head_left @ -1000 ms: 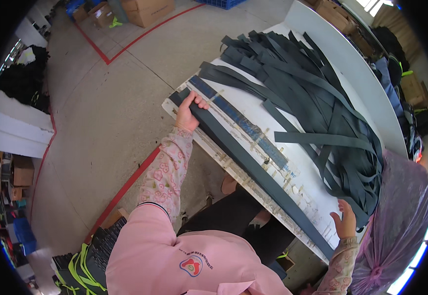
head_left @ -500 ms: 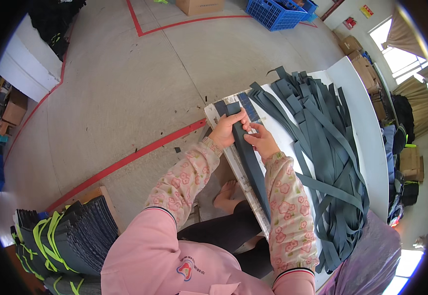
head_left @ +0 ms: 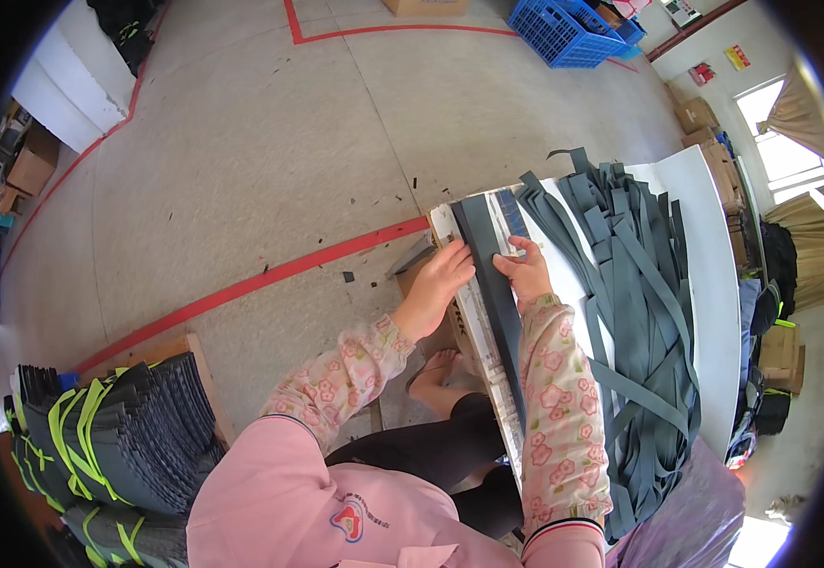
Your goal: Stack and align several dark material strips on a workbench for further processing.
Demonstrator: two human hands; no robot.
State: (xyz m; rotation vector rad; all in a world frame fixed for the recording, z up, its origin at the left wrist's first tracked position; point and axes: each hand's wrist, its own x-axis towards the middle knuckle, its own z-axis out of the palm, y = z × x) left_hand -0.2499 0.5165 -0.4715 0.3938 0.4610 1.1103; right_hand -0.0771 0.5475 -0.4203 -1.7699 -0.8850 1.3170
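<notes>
Dark grey webbing strips lie lengthwise along the near left edge of the white-topped table. My left hand touches their left side with outstretched fingers, its tips on the edge of the strips. Opposite it, my right hand rests its thumb on the right side of the strips, the other fingers held apart and partly raised. How many layers lie under my hands I cannot tell. Below, my right sleeve hides part of the strips. A large loose heap of similar strips covers the table to the right.
Bundles of black pieces tied with neon-yellow bands stand at lower left. A purple plastic bag sits by the table's near right end. Across the floor are a blue crate, red floor lines and dark scraps.
The strip my hands gripped at its far end now lies flat along the table edge. My fingers have loosened and my hands have moved apart to its two sides. The view has shifted slightly.
</notes>
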